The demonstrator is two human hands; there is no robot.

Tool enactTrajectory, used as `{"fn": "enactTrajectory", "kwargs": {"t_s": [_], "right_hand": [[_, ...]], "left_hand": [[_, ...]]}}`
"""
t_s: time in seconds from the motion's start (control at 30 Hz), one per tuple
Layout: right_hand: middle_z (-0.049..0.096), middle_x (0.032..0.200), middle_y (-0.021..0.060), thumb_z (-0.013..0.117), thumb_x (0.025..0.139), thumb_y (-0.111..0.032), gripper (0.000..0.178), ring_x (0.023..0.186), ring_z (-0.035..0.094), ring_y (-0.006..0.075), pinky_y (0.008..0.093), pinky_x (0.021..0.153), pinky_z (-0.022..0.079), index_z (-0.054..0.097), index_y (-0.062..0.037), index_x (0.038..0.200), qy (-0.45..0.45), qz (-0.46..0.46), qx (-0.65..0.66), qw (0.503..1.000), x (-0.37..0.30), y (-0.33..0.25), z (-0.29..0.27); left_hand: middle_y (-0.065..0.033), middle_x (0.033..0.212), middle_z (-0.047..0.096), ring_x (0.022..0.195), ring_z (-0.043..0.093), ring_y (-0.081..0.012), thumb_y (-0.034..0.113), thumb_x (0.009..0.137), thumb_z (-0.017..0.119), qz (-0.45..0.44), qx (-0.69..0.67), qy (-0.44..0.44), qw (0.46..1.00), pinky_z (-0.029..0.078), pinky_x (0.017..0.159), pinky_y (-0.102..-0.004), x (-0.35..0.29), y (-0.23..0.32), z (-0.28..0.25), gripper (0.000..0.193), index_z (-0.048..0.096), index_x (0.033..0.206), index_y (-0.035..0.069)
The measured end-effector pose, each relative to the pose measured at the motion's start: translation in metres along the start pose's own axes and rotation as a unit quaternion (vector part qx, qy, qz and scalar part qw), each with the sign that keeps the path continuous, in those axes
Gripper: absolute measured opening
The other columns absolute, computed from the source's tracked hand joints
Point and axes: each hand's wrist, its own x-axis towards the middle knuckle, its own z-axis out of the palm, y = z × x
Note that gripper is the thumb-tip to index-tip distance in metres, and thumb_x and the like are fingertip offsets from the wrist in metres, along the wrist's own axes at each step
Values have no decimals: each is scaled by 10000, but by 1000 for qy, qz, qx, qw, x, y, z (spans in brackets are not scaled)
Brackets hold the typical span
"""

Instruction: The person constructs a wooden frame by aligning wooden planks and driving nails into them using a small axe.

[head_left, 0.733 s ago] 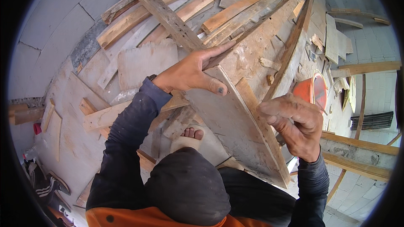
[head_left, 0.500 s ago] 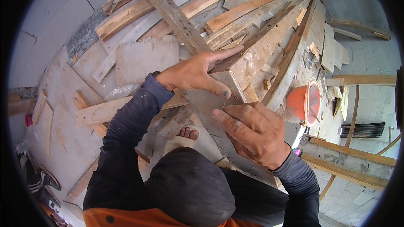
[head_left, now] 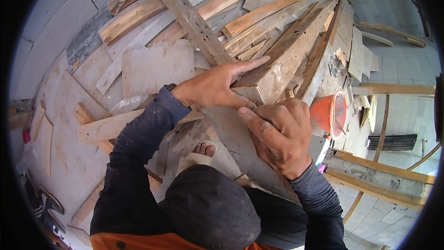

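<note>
A long, rough wooden beam (head_left: pixel 286 67), built up of boards, runs away from me toward the far right. At its near end my left hand (head_left: pixel 215 85) grips the corner, index finger stretched along the edge and thumb against the end face; its other fingers are hidden. My right hand (head_left: pixel 282 136) is closed beside that end, its fingertips close to the left thumb. Whatever it may pinch is hidden by the fingers. Under both hands lies a grey board (head_left: pixel 229 125). My bent knee (head_left: pixel 210 208) and bare toes (head_left: pixel 203 149) are just below.
An orange bucket (head_left: pixel 329 113) stands right of my right hand. Loose planks (head_left: pixel 268 11) and a weathered timber (head_left: pixel 189 18) lie beyond my left hand. A square plywood piece (head_left: pixel 157 67) is farther left. Timber-edged formwork (head_left: pixel 379 176) crosses the right side, and a shoe (head_left: pixel 51 201) lies lower left.
My right hand has shifted slightly left and up, bringing its fingertips against or near the left thumb. My left hand keeps its place on the beam's end. The view has shifted slightly.
</note>
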Motion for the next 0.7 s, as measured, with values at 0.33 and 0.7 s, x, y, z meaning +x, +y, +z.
{"fn": "enactTrajectory", "kwargs": {"t_s": [0.33,0.7], "right_hand": [[679,1029,16,827,721,-69,455,859,610,213,352,713,498,776,-124,1170,52,52,90,993,-25,11,-29],[742,1046,78,833,765,34,465,869,720,227,335,725,574,754,-84,1208,87,91,147,981,-43,14,-44]], "left_hand": [[-256,1689,292,1576,273,-301,333,763,959,-23,27,6,999,215,1285,-387,11,6,7,1214,221,1659,-25],[-231,1716,215,1598,218,-282,284,738,980,-51,-25,15,998,159,1297,-373,0,8,11,1289,146,1650,-85]]}}
